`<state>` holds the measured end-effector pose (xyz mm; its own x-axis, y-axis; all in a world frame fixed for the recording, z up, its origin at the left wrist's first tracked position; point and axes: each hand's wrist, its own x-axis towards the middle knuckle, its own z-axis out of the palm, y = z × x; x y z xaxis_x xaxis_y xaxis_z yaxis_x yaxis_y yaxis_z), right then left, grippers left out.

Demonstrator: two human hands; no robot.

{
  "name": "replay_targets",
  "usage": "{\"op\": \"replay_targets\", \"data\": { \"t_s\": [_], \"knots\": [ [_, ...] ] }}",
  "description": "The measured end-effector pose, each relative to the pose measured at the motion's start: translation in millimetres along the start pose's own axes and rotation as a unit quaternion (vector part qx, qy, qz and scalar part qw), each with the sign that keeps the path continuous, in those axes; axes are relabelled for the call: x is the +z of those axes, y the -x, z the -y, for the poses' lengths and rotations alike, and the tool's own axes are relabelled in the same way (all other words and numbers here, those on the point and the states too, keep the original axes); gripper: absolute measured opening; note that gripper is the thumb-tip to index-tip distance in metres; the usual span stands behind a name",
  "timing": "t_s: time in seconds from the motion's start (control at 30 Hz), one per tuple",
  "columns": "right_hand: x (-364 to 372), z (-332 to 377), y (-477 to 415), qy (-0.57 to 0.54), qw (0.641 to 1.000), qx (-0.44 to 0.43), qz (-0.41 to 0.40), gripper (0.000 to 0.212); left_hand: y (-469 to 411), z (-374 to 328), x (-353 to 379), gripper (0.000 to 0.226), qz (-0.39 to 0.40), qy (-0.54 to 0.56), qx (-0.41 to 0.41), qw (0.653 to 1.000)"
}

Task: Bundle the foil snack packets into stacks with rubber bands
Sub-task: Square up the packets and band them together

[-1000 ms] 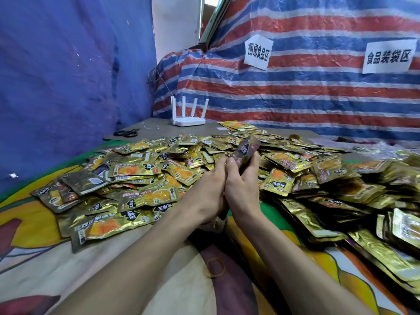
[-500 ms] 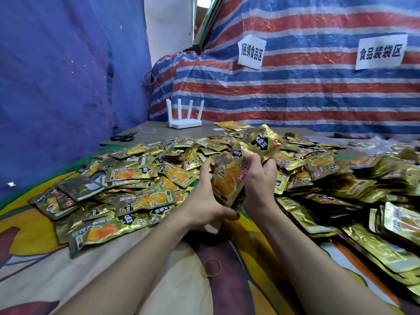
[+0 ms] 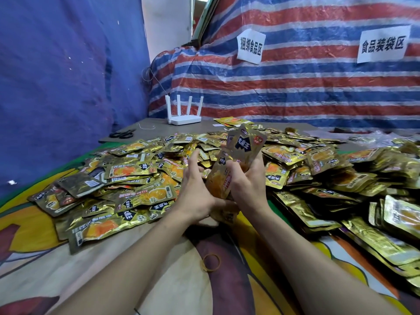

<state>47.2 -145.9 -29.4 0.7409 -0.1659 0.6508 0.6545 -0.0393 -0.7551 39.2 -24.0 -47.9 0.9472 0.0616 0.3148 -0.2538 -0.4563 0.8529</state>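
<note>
Squaring-up stage, I reckon: right hand (image 3: 248, 186) grips the stack (image 3: 246, 145), left hand (image 3: 196, 193) splayed beside it. Next up: the band (image 3: 211, 262) just below the stack.

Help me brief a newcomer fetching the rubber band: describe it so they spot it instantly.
Start at the colourful printed cloth under the heap of gold foil packets. Between the person's forearms lies the rubber band. It is the only thin tan ring, flat and clear of every packet.

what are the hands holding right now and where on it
A small stack of foil packets: the right hand grips its middle; the left hand, fingers spread, touches its lower end.
</note>
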Motion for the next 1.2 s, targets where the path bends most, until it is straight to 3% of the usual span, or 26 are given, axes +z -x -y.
{"op": "replay_targets", "data": {
  "t_s": [0.07, 0.13, 0.2, 0.37, 0.5, 0.67, 0.83, 0.9, 1.0, 1.1, 1.2],
  "knots": [
    [0, -2, 0, 0.024, 0.999, -0.021, -0.006, 0.035, 3, -1, 2, 0.148, -0.01, -0.019, 0.022, 1.0],
    [0, -3, 3, -0.013, 1.0, 0.004, 0.008, 0.035, 5, -2, 7, 0.134, 0.086, 0.03, 0.032, 0.995],
    [1, -3, 7, -0.049, 0.997, 0.043, 0.05, 0.051, 6, -1, 9, 0.107, 0.161, 0.076, 0.052, 0.983],
    [2, 0, 7, -0.035, 0.991, 0.086, 0.093, 0.11, 15, -7, 8, 0.072, 0.172, 0.127, 0.055, 0.975],
    [3, 9, 4, -0.07, 0.991, 0.062, 0.099, 0.124, 11, -10, 7, 0.068, 0.166, 0.17, 0.057, 0.97],
    [3, 14, 1, -0.111, 0.989, 0.026, 0.089, 0.108, 14, -11, 6, 0.082, 0.192, 0.226, 0.062, 0.953],
    [2, 12, 2, -0.075, 0.994, 0.002, 0.083, 0.064, 6, -5, 8, 0.074, 0.182, 0.357, 0.017, 0.916],
    [1, 9, 2, -0.061, 0.994, 0.026, 0.09, 0.048, 5, -5, 2, 0.067, 0.173, 0.299, 0.009, 0.938],
    [-2, 3, 3, -0.032, 0.993, 0.04, 0.108, 0.045, 5, -1, -3, 0.065, 0.203, 0.1, 0.043, 0.973],
    [-3, 1, 4, -0.035, 0.992, 0.034, 0.115, 0.045, 6, 0, -1, 0.045, 0.225, 0.114, 0.029, 0.967],
    [-5, 0, 0, -0.024, 0.996, 0.005, 0.083, 0.03, 2, -1, -3, 0.055, 0.165, 0.164, 0.045, 0.972]
  ]
}}
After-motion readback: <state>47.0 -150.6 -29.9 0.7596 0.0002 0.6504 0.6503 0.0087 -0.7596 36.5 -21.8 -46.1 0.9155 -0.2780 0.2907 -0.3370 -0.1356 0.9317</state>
